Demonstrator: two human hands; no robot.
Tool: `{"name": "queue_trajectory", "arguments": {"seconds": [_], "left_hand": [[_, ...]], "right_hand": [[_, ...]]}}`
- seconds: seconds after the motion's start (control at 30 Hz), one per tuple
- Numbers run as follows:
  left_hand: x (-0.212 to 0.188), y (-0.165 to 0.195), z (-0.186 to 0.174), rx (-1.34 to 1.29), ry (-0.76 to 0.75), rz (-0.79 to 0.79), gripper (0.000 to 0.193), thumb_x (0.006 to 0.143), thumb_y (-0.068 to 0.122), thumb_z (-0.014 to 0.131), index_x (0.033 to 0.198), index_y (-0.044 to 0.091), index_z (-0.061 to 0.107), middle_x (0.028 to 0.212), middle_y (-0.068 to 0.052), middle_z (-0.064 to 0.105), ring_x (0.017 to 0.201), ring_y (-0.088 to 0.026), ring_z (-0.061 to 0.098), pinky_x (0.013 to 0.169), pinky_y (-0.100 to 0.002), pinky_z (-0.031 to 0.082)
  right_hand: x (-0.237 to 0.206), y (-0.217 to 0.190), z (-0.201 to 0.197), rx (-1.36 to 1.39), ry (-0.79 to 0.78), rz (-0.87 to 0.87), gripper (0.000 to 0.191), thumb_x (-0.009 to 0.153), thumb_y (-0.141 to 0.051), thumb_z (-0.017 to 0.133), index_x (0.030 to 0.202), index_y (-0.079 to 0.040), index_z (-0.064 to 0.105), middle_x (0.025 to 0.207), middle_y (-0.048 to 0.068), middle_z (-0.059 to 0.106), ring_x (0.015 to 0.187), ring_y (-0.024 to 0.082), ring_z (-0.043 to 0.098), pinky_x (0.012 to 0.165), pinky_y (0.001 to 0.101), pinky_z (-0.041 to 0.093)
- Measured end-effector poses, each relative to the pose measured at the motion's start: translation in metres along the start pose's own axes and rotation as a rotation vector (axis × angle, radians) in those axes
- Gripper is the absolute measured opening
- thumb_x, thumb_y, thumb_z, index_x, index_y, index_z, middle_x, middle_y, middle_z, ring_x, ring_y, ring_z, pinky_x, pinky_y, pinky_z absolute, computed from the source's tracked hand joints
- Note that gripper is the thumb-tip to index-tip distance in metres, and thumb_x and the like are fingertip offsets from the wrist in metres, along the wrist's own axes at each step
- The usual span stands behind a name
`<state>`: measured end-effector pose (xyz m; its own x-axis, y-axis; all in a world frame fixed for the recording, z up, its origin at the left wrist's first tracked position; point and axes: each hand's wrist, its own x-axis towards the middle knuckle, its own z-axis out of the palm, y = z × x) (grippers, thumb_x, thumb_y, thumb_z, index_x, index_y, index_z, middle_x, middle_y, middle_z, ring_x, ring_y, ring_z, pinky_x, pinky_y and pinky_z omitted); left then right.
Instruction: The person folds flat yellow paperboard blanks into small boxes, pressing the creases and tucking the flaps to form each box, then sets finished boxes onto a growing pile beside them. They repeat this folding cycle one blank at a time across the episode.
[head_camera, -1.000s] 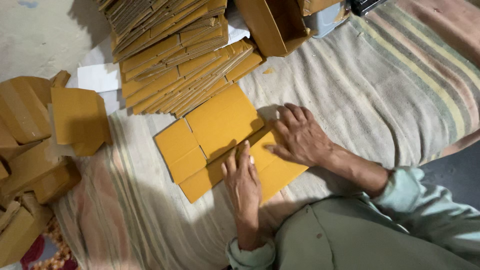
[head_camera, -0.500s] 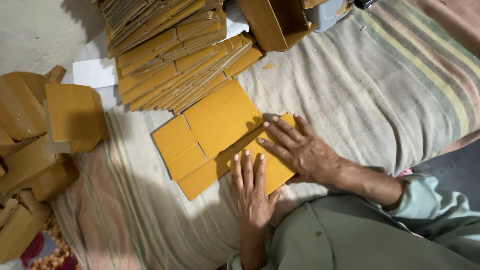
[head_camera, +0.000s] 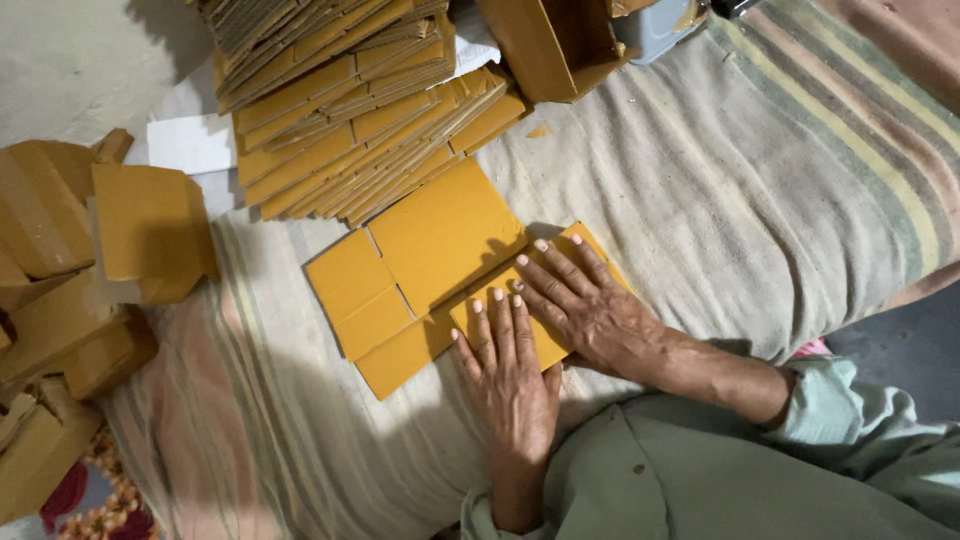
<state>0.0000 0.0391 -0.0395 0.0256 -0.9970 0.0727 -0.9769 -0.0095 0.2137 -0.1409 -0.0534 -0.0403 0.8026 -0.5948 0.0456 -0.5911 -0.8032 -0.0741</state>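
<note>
Cardboard box blank lies flat on striped blanket | left hand, right hand pressing its near flap, fingers spread flat, gripping nothing | imo keep palms even along the crease | blank stack just behind

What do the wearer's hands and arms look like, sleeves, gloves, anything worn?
Both the left hand and right hand are bare: no gloves, rings or watch visible. Pale grey-green fabric sleeves reach the wrists; the right sleeve is bunched up the forearm.

Left hand and right hand flat, palms down, fingers spread.
</note>
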Motion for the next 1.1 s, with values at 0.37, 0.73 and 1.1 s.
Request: {"name": "queue_trajectory", "arguments": {"seconds": [0.37,0.73,1.1], "left_hand": [[-0.016,-0.038,0.018,-0.409,0.25,0.109,0.075,0.099,0.04,0.062,0.157,-0.001,0.037,0.166,-0.023,0.029,0.156,-0.047,0.02,0.123,-0.057,0.026],[-0.029,-0.051,0.074,-0.54,0.498,0.101,0.075,0.111,0.055,0.027,0.159,-0.002,0.038,0.167,-0.026,0.035,0.156,-0.046,0.036,0.128,-0.054,0.031],[-0.013,-0.058,0.113,-0.619,0.876,-0.172,0.063,0.11,0.054,0.037,0.146,0.005,0.053,0.155,-0.018,0.05,0.142,-0.035,0.054,0.119,-0.049,0.05]], "right_hand": [[-0.027,0.055,0.02,0.546,0.204,0.08,0.097,0.084,-0.054,0.069,0.156,-0.004,0.027,0.163,0.029,0.02,0.149,0.044,0.02,0.119,0.0575,0.021],[-0.024,0.035,0.05,1.116,0.195,0.588,0.079,0.099,-0.041,0.056,0.16,-0.003,0.024,0.156,0.023,0.04,0.146,0.033,0.041,0.116,0.0422,0.036],[-0.014,0.1,0.035,1.807,0.709,0.827,0.057,0.108,-0.038,0.046,0.156,-0.009,0.034,0.139,0.01,0.06,0.126,0.019,0.062,0.105,0.0383,0.054]]}}
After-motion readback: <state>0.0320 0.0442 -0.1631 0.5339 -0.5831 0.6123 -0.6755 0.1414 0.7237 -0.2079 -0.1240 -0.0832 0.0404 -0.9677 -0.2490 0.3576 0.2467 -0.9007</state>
